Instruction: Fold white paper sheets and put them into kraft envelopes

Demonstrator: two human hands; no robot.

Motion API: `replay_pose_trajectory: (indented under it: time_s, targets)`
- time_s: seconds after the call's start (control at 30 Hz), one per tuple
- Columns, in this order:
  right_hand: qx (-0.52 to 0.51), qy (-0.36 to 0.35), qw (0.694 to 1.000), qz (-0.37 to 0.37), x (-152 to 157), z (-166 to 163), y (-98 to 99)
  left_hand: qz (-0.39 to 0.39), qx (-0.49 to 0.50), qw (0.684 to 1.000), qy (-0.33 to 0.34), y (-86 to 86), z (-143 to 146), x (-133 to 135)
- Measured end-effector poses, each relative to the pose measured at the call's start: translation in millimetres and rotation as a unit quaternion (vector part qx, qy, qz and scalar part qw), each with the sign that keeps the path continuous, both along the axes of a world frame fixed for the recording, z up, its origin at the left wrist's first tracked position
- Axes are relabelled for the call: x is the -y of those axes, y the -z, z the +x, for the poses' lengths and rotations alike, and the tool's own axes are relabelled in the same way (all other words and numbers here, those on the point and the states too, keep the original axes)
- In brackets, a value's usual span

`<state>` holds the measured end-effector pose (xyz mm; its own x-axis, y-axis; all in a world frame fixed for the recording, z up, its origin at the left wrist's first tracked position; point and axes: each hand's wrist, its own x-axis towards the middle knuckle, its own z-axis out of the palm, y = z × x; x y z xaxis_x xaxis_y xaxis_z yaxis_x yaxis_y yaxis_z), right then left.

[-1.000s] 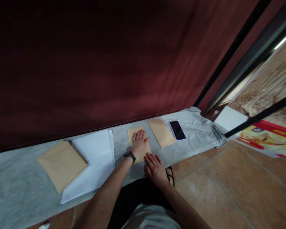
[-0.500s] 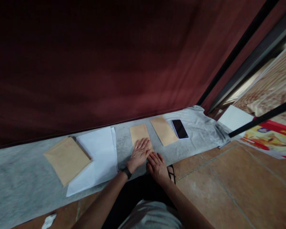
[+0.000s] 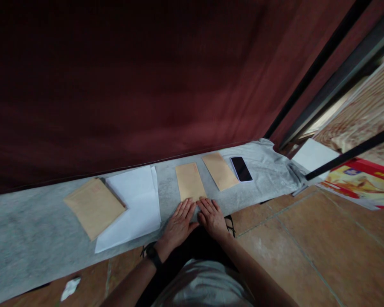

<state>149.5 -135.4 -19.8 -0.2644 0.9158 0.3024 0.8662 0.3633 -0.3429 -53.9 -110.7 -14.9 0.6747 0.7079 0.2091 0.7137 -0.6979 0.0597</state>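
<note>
A brown paper envelope (image 3: 191, 181) with faint red print lies flat in front of me. My left hand (image 3: 179, 221) rests with straight fingers on its near edge, thumb pointing right. Beside it, my right hand (image 3: 212, 218) lies flat, its fingertips at the envelope's near right corner. Both hands are open and grip nothing. A second brown envelope (image 3: 220, 171) lies just to the right, apart from the hands. Farther left, a stack of brown envelopes (image 3: 94, 208) partly covers white paper sheets (image 3: 134, 204).
A phone (image 3: 241, 169) lies right of the second envelope. Grey cloth (image 3: 25, 234) covers the long narrow surface, with a dark red curtain (image 3: 147, 85) behind it. Black poles (image 3: 355, 152) and a printed carton (image 3: 361, 181) stand at right. Crumpled white paper (image 3: 71, 288) is on the tiled floor.
My left hand has slid back toward me, off the envelope's middle to its near edge, uncovering more of it. My right hand has barely moved. The view has shifted slightly.
</note>
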Motion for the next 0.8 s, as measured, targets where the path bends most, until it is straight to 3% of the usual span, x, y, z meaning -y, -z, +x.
replay_pose_trajectory:
  time_s: [0.4,0.6,0.8]
  targets:
    - [0.004,0.062,0.998,0.03,9.3,12.5,-0.4,0.004,-0.003,1.0,-0.004,-1.0,-1.4,2.0]
    - [0.0,-0.002,1.0,0.016,2.8,-10.8,-4.5,0.017,-0.008,1.0,-0.003,0.1,-1.0,1.3]
    - [0.001,0.016,1.0,0.024,5.8,2.1,-2.5,0.029,0.014,0.999,-0.006,2.7,-8.7,6.5]
